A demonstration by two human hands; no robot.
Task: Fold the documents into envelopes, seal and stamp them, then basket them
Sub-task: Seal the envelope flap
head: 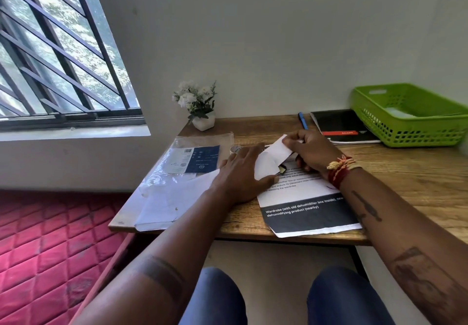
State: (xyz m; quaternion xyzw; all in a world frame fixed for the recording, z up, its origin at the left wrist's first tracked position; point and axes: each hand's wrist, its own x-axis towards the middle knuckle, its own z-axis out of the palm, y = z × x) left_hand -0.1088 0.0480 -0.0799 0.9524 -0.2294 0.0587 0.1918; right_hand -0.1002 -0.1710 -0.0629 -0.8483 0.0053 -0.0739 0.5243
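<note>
Tabletop (405, 172) carries everything; the green basket (410, 114) at its far right corner seems to hold something pale, perhaps one finished piece. A printed document (304, 205) reading "Wardrobe (with old dehumidifier box inside)" lies unfolded beside the envelope (271, 157). Left hand (243, 172) presses that envelope flat, fingers spread; right hand (311, 150) pinches its flap. Sealing, stamping and basketing appear left.

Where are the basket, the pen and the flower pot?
basket (377, 122): head view, on its front left wall.
pen (303, 120): head view, on its blue barrel.
flower pot (203, 123): head view, on its white front.
</note>
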